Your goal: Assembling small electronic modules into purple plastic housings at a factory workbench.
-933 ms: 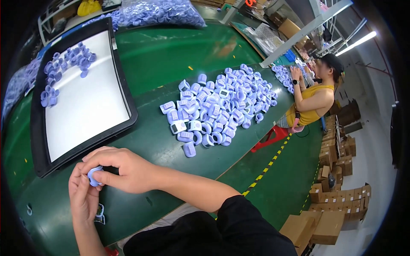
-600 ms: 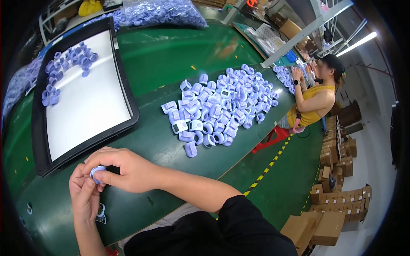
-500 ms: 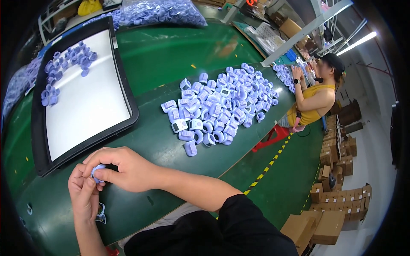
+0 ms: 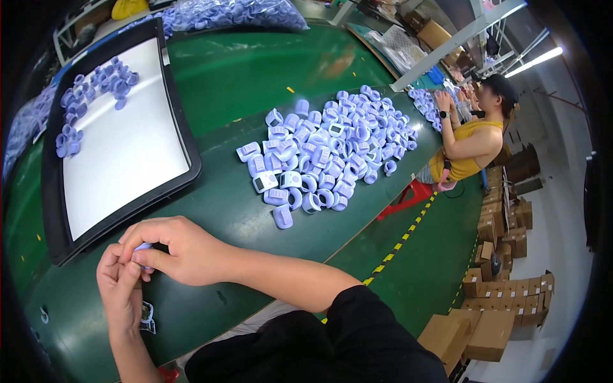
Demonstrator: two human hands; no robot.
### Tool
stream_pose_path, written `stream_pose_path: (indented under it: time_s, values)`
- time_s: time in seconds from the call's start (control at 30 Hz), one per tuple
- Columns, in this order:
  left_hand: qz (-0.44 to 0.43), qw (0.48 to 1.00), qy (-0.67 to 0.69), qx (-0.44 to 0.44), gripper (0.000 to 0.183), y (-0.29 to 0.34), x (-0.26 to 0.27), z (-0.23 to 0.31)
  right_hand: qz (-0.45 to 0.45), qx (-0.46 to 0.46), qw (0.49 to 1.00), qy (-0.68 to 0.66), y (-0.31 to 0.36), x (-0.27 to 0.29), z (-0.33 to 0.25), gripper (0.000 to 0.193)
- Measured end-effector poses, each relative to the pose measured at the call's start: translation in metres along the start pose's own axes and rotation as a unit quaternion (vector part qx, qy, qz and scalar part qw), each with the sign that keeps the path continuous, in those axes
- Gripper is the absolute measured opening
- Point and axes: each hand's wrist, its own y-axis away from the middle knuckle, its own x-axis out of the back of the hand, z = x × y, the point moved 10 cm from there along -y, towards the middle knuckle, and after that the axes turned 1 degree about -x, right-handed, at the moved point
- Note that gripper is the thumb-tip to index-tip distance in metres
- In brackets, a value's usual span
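Above the near left part of the green table, my left hand (image 4: 119, 284) and my right hand (image 4: 188, 249) meet, fingertips pinched together around one small lavender plastic ring-shaped piece (image 4: 145, 246). Fingers cover most of it, so only a sliver shows. To the right of my hands spreads a loose pile of similar lavender pieces (image 4: 321, 156), chunky rings with a rounded-square head, some with a dark window. Just beyond my hands stands a black-rimmed tray (image 4: 193, 163) with a white bottom; a cluster of lavender rings (image 4: 118, 83) lies at its far left.
Beside my left wrist lies a small clear-and-dark item (image 4: 148, 319). A clear bag of lavender pieces (image 4: 239, 16) sits behind the tray. A co-worker in a yellow top (image 4: 469, 147) sits farther along the table on the right. Cardboard boxes (image 4: 491, 335) stand on the floor.
My hands, still together, have shifted slightly left and up. The lavender piece is now more covered by my fingers. The whole view has shifted a little.
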Motion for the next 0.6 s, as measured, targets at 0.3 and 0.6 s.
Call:
stream_pose_path:
  time_s: [0.3, 0.6]
  values:
    - [0.003, 0.990, 0.127, 0.054, 0.038, 0.002, -0.012, -0.006, 0.045, 0.111, 0.983, 0.138, 0.003, 0.008, -0.022, 0.020]
    - [-0.043, 0.992, 0.101, 0.063, 0.039, 0.003, -0.010, -0.016, 0.034, 0.095, 0.971, 0.216, 0.005, 0.008, -0.029, 0.016]
